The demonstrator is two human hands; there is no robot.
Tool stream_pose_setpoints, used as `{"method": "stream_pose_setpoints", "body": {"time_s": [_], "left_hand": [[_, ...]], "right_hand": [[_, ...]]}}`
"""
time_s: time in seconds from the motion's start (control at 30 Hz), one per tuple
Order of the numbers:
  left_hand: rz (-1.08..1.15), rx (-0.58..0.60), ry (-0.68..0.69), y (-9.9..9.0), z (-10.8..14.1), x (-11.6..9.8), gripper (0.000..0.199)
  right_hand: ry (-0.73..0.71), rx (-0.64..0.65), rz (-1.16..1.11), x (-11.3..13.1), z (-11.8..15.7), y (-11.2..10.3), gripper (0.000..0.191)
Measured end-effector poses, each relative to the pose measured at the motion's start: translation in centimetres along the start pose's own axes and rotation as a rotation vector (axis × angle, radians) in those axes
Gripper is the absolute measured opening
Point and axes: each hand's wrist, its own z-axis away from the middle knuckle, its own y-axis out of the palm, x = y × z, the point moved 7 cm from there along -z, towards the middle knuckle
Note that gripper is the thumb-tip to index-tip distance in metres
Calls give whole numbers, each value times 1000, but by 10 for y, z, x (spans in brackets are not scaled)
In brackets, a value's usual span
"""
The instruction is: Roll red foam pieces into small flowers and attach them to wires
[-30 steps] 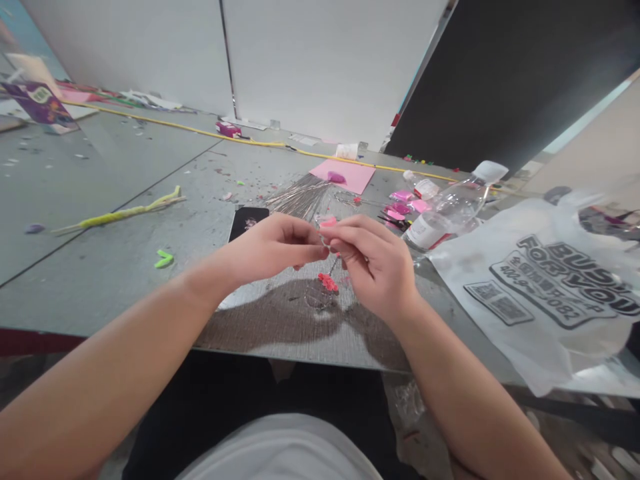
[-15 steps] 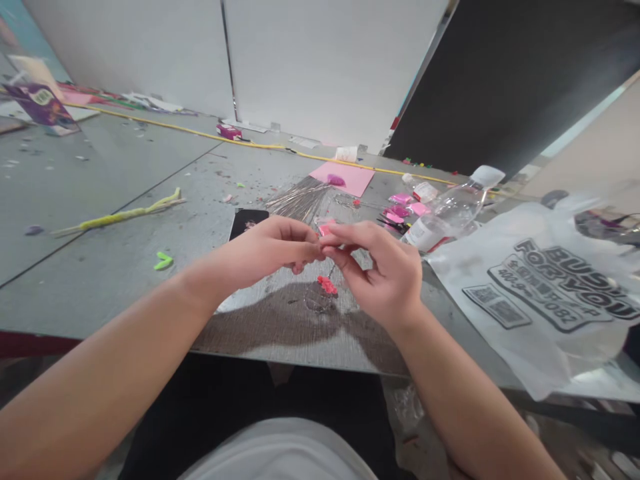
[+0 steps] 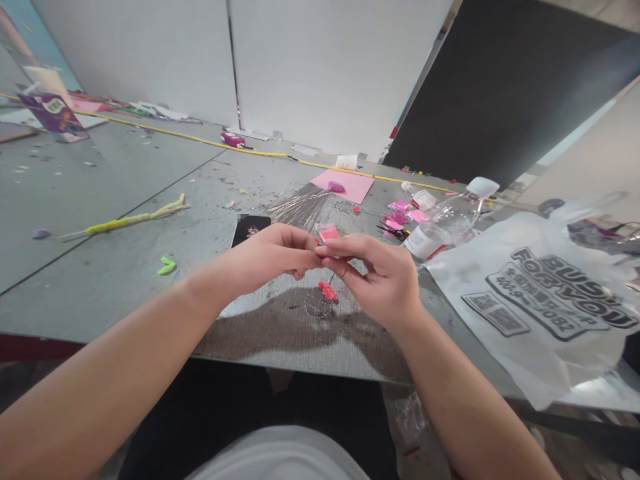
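Observation:
My left hand (image 3: 283, 252) and my right hand (image 3: 383, 270) meet above the table, fingertips pinched together. Whatever lies between the fingertips is too small and covered to make out. Just beyond them is a pink packet (image 3: 329, 233), partly hidden by my right fingers. Below the hands a coral-red lumpy piece (image 3: 327, 291) lies by a coil of thin clear or wire-like material (image 3: 319, 307). A black phone-like slab (image 3: 250, 229) is partly behind my left hand. Farther back, a bundle of thin metal wires (image 3: 303, 205) reaches a pink sheet (image 3: 356, 185).
To the right stand a clear plastic bottle (image 3: 457, 213) and a white printed plastic bag (image 3: 540, 300). Near the bottle are black-handled pliers or scissors (image 3: 394, 231) and pink packets (image 3: 400, 206). A yellow fuzzy stick (image 3: 130, 219) and a green piece (image 3: 167, 266) lie left.
The view has shifted slightly, so things on the table sit a little lower. Both hands stay pinched together, with only small finger movement.

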Motion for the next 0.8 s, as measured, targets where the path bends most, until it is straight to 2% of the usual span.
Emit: {"method": "stream_pose_setpoints", "body": {"time_s": [0.1,0.2,0.3,0.37,0.53,0.63,0.7,0.8], "left_hand": [[-141,17,68,1,2,-6,23],[-216,23,155,5,3,-12,26],[-275,-17,180,6,3,-14,28],[-315,-56,188,5,4,-15,28],[-437,-148,289,4,5,-25,25],[-526,-217,349,2,6,-30,23],[-554,-255,347,1,6,-31,21],[-485,-261,303,-1,6,-28,18]], "right_hand": [[78,81,-78,-6,-3,-3,29],[67,140,-41,-7,-7,-8,28],[75,177,5,-9,-8,-9,23],[133,190,-13,-13,-7,-8,21],[404,155,-148,-29,-1,-1,21],[509,113,-221,-35,2,3,21],[556,97,-282,-39,2,5,21],[635,87,-411,-45,3,8,24]]}}
